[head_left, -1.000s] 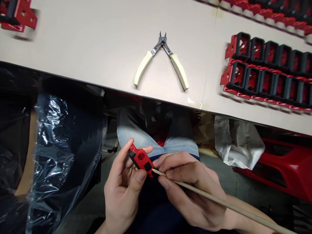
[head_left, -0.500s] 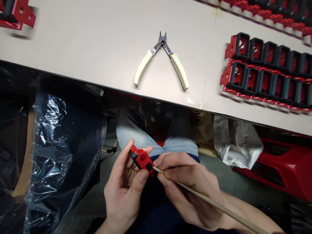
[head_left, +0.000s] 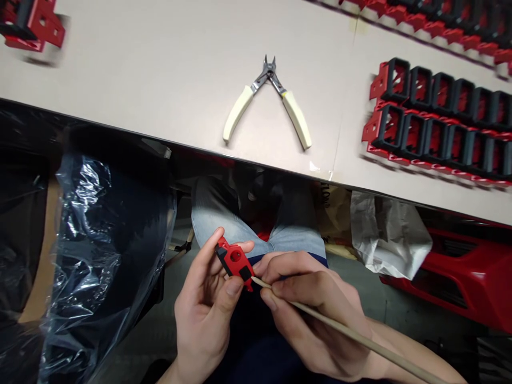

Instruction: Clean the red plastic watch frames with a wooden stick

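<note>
The small red-and-black plastic part [head_left: 234,262] is held low in the frame, at about 6 o'clock from frame centre, by the left hand [head_left: 204,314], closed on it between thumb and fingers. A thin wooden stick [head_left: 340,330] is pinched pencil-fashion in the right hand [head_left: 316,314], closed on it, and is run in from about 4 o'clock. Its pointed end is brought against the part's lower right edge; whether an opening is entered cannot be told, as that spot is partly masked by the fingers. Above the hands, at 12 o'clock, side cutters [head_left: 267,74] with cream handles are laid on the bench [head_left: 140,64], handles spread; no brand can be read on them. Two rows of red-and-black frames [head_left: 436,120] are set on the bench at about 2 o'clock, further rows [head_left: 440,21] are cut off by the top edge, and another frame [head_left: 32,26] is cut off at 10 o'clock. Below the bench edge, printed lettering on cardboard [head_left: 326,194] is seen, cut off and unreadable. Clear plastic sheeting [head_left: 100,256] hangs at 8 o'clock, a crumpled white bag [head_left: 386,234] lies at 3 o'clock, and a red moulded panel [head_left: 460,277] is seen at 4 o'clock. Light-blue jeans [head_left: 224,218] are seen behind the hands.
</note>
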`<action>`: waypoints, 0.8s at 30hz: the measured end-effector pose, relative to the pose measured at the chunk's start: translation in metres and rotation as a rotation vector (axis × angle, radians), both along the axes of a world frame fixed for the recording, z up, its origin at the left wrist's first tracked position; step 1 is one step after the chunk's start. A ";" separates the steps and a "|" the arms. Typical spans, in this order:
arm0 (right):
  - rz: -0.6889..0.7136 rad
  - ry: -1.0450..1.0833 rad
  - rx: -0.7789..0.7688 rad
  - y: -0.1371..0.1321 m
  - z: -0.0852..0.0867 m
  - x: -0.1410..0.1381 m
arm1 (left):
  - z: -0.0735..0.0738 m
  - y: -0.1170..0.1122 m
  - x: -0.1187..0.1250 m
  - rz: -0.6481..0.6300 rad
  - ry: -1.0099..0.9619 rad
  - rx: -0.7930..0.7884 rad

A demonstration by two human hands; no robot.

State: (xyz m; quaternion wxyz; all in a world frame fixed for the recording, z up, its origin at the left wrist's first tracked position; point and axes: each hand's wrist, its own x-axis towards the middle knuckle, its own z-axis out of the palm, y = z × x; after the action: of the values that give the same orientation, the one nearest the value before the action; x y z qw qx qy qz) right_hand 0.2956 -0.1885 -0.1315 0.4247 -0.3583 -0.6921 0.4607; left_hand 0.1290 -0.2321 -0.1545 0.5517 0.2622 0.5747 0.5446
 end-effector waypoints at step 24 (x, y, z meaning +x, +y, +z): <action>-0.014 -0.072 0.025 -0.002 -0.003 0.001 | -0.002 -0.003 -0.001 0.019 -0.023 -0.033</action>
State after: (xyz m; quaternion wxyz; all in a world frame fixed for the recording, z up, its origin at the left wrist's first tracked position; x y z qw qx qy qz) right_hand 0.2967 -0.1909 -0.1343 0.4070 -0.3741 -0.7102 0.4359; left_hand 0.1282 -0.2347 -0.1564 0.5573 0.2417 0.5796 0.5432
